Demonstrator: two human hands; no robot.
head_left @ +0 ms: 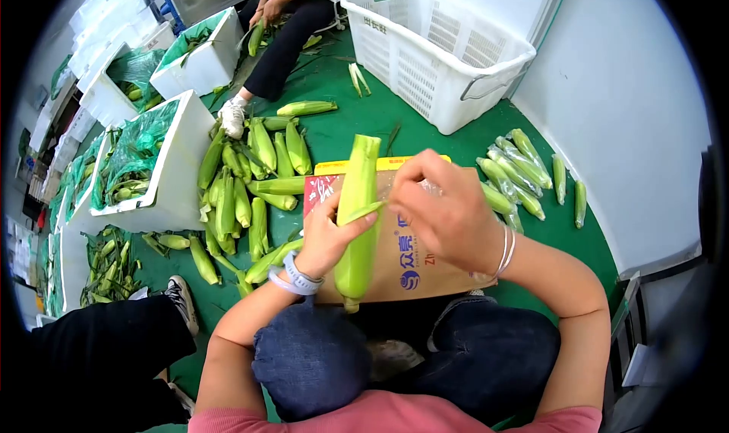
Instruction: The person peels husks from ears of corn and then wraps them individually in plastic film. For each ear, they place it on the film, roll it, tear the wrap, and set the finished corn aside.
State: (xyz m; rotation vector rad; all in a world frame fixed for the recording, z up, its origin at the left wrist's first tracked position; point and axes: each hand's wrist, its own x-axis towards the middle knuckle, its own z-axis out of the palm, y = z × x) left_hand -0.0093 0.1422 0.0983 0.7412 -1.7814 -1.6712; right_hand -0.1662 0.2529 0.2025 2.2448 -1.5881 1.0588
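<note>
An ear of corn (pixel 358 255) in its green husk stands nearly upright, its cut end at the top. My left hand (pixel 323 237) is closed around its middle, thumb across the front. From the ear a strip of husk (pixel 363 214) sticks out to the right. My right hand (pixel 449 209) is closed in a pinch at the tip of this strip, though its fingertips are slightly blurred. Beneath both hands is a brown cardboard box (pixel 448 276) with blue printing, in front of my knees. A yellow strip (pixel 330 167) lies along its far edge.
To the left, unwrapped corn (pixel 228 198) is heaped beside white foam boxes (pixel 163 175) lined with green plastic. Plastic-wrapped ears (pixel 524 163) lie right. A white basket (pixel 440 61) stands behind. A co-worker's hands (pixel 267 12) hold corn; another person's leg (pixel 114 338) is at left.
</note>
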